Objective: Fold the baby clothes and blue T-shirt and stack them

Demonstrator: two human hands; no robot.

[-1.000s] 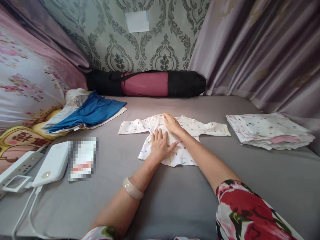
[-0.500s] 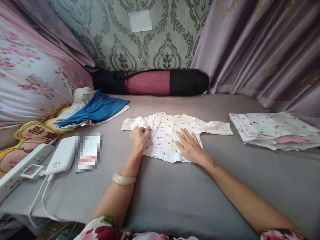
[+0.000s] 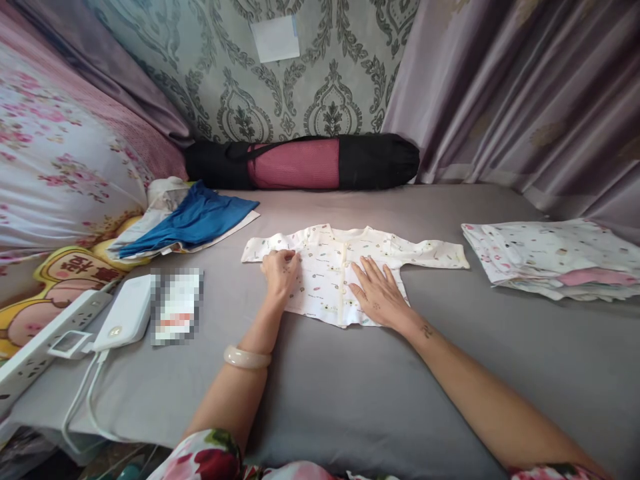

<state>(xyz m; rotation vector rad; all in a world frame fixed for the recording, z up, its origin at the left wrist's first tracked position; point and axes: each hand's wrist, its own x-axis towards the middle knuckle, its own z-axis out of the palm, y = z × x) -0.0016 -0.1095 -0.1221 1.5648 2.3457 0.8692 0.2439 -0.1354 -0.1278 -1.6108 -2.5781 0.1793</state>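
A small white baby shirt with a tiny print and a pale yellow button strip lies spread out on the grey sheet, its sleeves stretched to both sides. My left hand is closed at the shirt's left side, just below that sleeve, with the fingers curled in a pinch on the fabric. The fingertips are partly hidden. Flat on the shirt's right front panel rests my right hand, fingers spread, holding nothing.
Folded printed clothes are stacked at the right. On the left lie blue and white clothes, a white power bank with cables, a power strip and a blurred packet. A black and pink rolled bag lies along the wall.
My view has shifted very slightly. Both hands and the shirt stay in practically the same place.
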